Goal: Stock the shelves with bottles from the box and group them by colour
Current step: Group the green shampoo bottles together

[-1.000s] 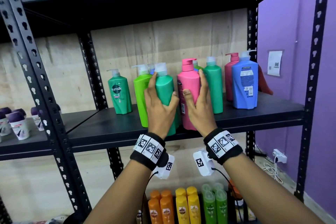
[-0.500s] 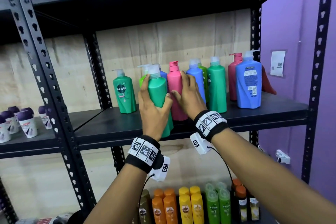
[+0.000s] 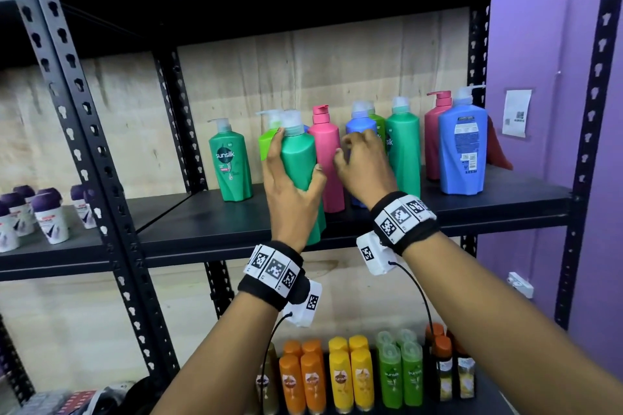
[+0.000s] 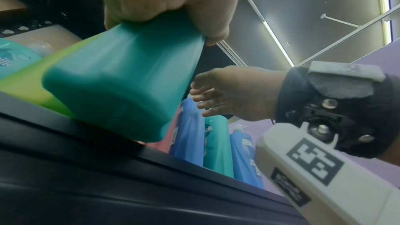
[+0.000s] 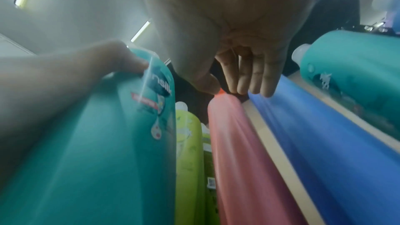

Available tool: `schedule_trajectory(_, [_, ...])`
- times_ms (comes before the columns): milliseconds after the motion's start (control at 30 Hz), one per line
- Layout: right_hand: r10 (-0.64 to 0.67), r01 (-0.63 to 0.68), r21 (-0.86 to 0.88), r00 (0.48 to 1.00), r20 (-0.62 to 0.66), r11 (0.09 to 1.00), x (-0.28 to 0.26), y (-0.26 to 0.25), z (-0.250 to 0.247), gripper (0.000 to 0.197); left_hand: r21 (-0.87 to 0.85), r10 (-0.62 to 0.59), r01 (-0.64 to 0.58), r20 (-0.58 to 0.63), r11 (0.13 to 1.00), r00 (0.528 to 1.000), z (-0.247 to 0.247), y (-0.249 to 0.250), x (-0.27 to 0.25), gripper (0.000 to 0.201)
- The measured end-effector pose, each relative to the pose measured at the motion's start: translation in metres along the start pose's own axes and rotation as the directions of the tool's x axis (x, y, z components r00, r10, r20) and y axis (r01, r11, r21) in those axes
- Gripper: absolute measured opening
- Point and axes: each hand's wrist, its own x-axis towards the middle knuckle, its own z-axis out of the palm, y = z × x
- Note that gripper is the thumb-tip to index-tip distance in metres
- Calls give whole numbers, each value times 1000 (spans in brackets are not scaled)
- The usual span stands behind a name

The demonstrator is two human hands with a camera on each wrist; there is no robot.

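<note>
The left hand (image 3: 292,189) grips one teal-green bottle (image 3: 299,162) at the shelf's (image 3: 505,202) front edge. Three teal-green, two pink and two blue bottles show. The right hand (image 3: 365,163), loosely curled, holds nothing, between the pink bottle (image 3: 325,152) and blue bottle (image 3: 360,125).

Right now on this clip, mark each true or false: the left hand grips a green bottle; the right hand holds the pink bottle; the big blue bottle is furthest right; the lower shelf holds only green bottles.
1. The left hand grips a green bottle: true.
2. The right hand holds the pink bottle: false, its fingers are loose and hold nothing.
3. The big blue bottle is furthest right of the upright bottles: true.
4. The lower shelf holds only green bottles: false, orange bottles and yellow bottles stand there too.
</note>
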Motion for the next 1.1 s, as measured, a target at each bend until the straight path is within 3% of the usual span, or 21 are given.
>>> schedule_trajectory(167, [51,-55,-57,996,-70,997,5,20,-26,36,0,-5,5,14,1000,1000,18,11,-3,77])
schedule_trajectory(267, [87,-126,-180,974,-210,976,12,38,-42,42,-19,-12,12,17,1000,1000,29,11,-5,77])
schedule_trajectory(333, [169,-207,-133,953,-251,969,19,51,-50,51,-21,-17,18,27,1000,999,35,11,-4,77])
schedule_trajectory(433, [310,-312,0,944,-116,950,32,72,-53,72,-17,-34,35,44,999,998,44,11,-4,78])
schedule_trajectory(600, [372,-380,216,925,76,900,49,96,-39,89,-20,-55,56,54,998,997,54,8,0,78])
schedule_trajectory(800, [451,-471,403,880,150,785,46,120,-14,71,-17,-58,59,51,998,997,58,6,1,78])
schedule_trajectory(967, [425,-418,440,901,89,795,39,118,-14,67,-19,-64,65,63,998,996,56,7,-1,78])
schedule_trajectory(1100, [409,-382,362,912,2,850,24,103,-22,64,-29,-48,50,56,998,997,53,14,-4,76])
